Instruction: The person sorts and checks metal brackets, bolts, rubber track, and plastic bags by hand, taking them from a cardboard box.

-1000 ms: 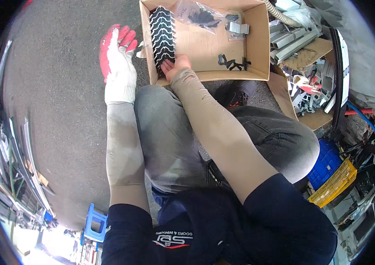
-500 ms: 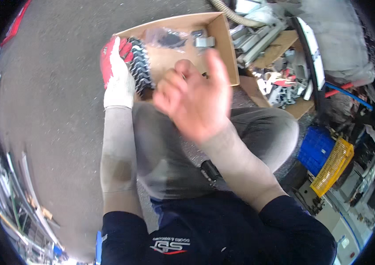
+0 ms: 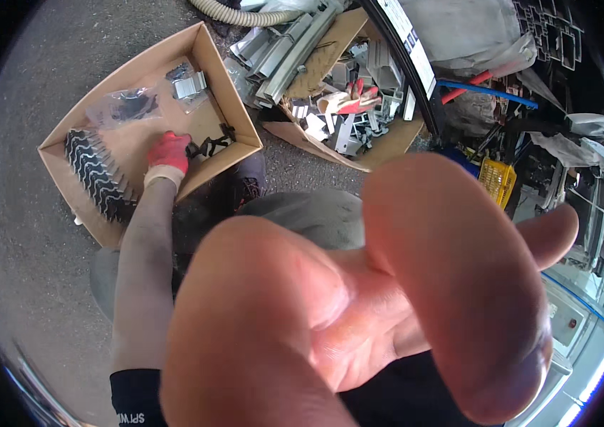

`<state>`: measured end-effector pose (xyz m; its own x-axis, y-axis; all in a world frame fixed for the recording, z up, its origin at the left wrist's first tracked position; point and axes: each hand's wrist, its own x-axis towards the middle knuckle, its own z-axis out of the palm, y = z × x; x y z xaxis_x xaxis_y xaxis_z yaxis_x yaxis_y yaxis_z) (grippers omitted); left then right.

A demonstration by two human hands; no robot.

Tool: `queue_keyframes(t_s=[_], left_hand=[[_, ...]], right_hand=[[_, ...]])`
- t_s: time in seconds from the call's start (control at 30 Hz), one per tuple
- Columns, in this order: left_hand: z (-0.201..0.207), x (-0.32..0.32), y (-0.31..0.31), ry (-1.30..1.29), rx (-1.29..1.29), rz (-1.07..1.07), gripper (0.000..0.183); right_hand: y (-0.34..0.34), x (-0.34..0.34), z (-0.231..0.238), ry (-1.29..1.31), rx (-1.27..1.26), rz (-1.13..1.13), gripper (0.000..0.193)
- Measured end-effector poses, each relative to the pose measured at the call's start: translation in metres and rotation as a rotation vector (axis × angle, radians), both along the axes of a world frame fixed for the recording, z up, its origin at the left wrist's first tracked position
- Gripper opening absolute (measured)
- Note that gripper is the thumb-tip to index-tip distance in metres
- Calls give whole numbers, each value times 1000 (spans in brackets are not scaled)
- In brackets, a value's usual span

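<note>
My left hand (image 3: 168,153), in a red-and-white work glove, reaches down into a shallow cardboard box (image 3: 234,92). Its fingers are curled beside a few small black parts (image 3: 213,142) near the box's right wall; what they grip is hidden. Along the box's left side stands a row of dark and silvery zigzag-edged pieces (image 3: 92,171). A clear plastic bag with dark contents (image 3: 128,105) and a silvery metal bracket (image 3: 189,85) lie at the far side. Bare and very close to the camera, my right hand (image 3: 369,317) has bent fingers spread apart and holds nothing visible.
Right of the box, an open carton (image 3: 323,158) holds metal offcuts and a red-and-white glove (image 3: 352,99). Long metal profiles (image 3: 295,60) and a ribbed hose (image 3: 238,16) lie behind. A yellow plastic basket (image 3: 497,179) stands further right.
My view has swung right, so the box sits further left. My left hand has left the zigzag pieces for the black parts. My right hand has come up close to the camera.
</note>
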<state>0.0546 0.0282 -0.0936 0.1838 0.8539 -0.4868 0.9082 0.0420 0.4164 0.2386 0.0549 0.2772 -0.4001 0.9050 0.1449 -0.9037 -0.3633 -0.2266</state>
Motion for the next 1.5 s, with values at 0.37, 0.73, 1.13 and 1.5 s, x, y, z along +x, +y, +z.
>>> queue_keyframes(t_s=[0.37, 0.73, 1.13, 1.5], left_hand=[[-68, 22, -9, 175, 294, -356, 18], [-41, 0, 24, -438, -403, -35, 22], [124, -14, 31, -1037, -542, 312, 24], [117, -12, 26, -922, -682, 335, 47]], right_hand=[[-34, 9, 40, -335, -329, -143, 59], [-16, 9, 13, -568, -217, -222, 47], [39, -15, -112, -2333, 651, 532, 54], [73, 19, -188, -2158, 257, 708, 38]])
